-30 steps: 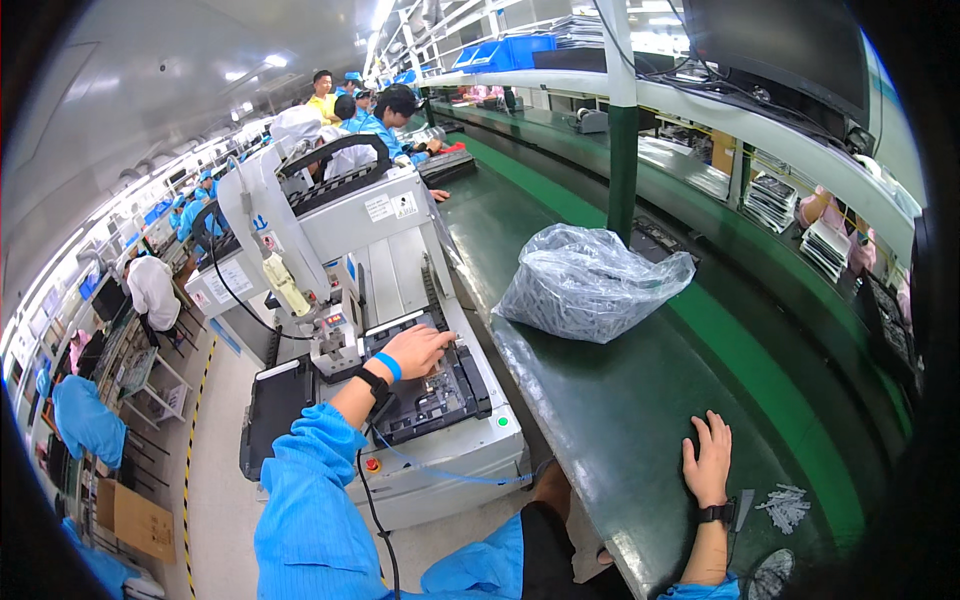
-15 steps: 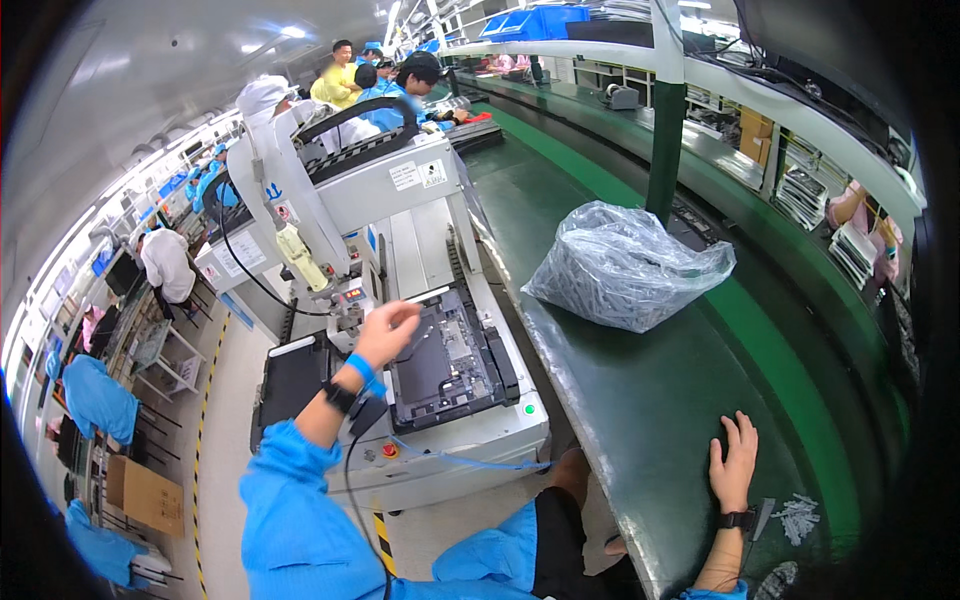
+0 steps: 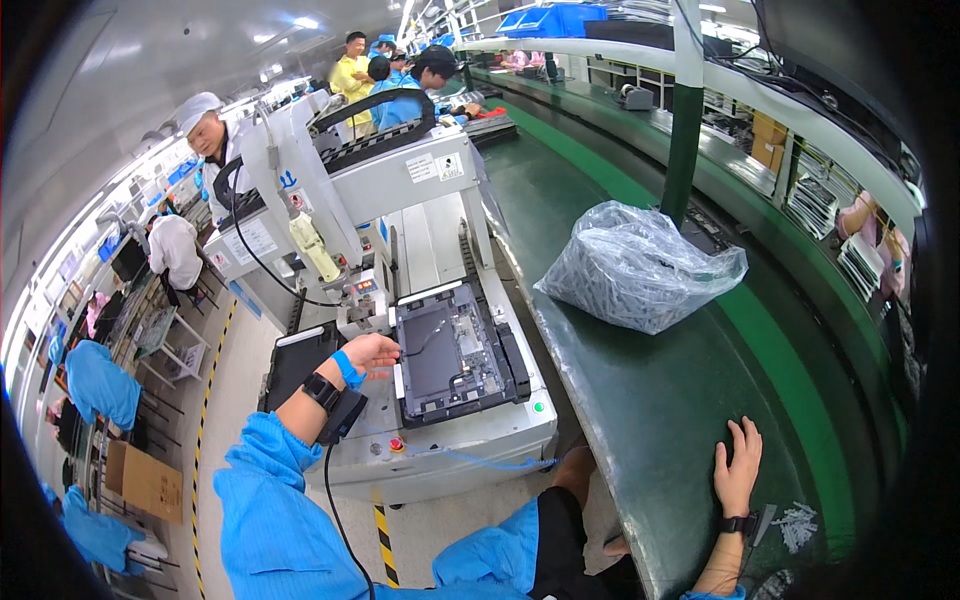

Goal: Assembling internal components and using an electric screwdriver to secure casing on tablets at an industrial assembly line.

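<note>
Two bare hands, both in blue sleeves, are in view. One second ago the left hand (image 3: pixel 370 354) was over the inside of an opened electronic device (image 3: pixel 430 367), near its circuit board (image 3: pixel 467 338); now it has drawn back to the device's left edge. Its grip is spread and slack, fingers a little apart, with nothing seen in it; whether the fingertips brush the edge, I cannot tell. That leaves the device's interior uncovered: a dark panel on the left, the board along the right, and a thin dark cable (image 3: pixel 432 337) lying across. The device sits in a black tray (image 3: pixel 515 388) on the pale base of a machine (image 3: pixel 400 185), with a dark pad (image 3: pixel 299 368) to its left. The right hand (image 3: pixel 738 466) stays where it was, resting empty on the green desk (image 3: pixel 650 400), fingers spread. Near its wrist lie small grey pieces (image 3: pixel 797 526); farther along stands a clear plastic bag (image 3: pixel 640 270) full of grey contents. Behind the machine, a co-worker in a white cap (image 3: pixel 196 110) now shows more fully.
</note>
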Demonstrator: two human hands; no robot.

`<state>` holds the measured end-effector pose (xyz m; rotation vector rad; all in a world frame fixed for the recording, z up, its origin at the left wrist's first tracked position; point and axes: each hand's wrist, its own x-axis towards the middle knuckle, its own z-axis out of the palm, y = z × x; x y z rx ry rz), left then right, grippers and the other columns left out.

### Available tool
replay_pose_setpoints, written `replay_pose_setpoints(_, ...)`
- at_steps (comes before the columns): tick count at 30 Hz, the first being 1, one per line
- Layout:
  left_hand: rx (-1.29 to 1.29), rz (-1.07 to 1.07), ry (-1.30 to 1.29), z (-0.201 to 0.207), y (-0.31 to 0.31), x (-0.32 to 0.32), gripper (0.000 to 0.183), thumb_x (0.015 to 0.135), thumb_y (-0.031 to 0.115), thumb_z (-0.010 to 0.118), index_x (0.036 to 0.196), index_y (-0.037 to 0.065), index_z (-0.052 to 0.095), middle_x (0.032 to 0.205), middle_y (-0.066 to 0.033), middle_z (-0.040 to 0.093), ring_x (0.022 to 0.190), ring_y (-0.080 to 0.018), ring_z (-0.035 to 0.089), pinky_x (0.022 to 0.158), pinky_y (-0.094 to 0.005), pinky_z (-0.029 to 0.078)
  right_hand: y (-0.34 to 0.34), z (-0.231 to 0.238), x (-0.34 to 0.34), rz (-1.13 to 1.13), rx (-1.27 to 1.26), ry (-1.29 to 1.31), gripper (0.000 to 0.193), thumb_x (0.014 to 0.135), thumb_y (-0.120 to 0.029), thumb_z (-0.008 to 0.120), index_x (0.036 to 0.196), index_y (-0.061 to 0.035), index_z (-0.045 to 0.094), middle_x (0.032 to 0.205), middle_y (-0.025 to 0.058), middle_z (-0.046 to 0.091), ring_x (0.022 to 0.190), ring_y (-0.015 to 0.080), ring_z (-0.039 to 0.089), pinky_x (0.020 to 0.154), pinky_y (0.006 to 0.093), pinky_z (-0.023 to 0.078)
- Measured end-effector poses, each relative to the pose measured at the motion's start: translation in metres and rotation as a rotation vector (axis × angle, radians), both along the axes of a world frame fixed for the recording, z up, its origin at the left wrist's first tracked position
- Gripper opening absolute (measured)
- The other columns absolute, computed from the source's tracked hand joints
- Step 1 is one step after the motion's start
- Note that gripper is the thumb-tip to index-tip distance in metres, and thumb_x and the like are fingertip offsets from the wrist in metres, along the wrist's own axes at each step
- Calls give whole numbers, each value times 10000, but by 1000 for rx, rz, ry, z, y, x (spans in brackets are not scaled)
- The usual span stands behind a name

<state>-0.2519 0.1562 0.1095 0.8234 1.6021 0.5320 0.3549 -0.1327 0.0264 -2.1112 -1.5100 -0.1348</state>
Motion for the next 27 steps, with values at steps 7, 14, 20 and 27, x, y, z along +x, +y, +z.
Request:
replay_pose_setpoints(7,-65,-103,337,1,32,17,381,868,308,661,1169,81,605,1103,-59,617,861,-194,619,805,-449,484,-1,5,-1,41,33,-12,416,882,-138,621,1282,-35,575,1427,211,476,1351,401,412,1169,517,272)
replay_pose_setpoints(14,56,-442,602,-53,76,-29,395,942,381,656,726,50,664,729,-77,676,581,-181,605,502,-351,503,0,-1,0,29,52,0,424,857,-168,647,1263,-59,586,1406,197,486,1331,396,424,1163,526,279)
replay_pose_setpoints(20,103,-533,814,-42,61,-22,440,959,416,639,810,7,703,693,-82,673,574,-200,620,489,-374,491,1,7,-3,16,82,2,413,834,-139,670,1230,-47,602,1383,195,501,1306,400,436,1146,510,300)
replay_pose_setpoints(27,134,-142,531,-36,42,-8,314,896,236,738,708,12,621,663,-86,628,529,-151,558,414,-309,355,2,9,-4,15,82,-11,411,831,-123,670,1231,-53,606,1385,186,507,1298,392,450,1139,508,315)
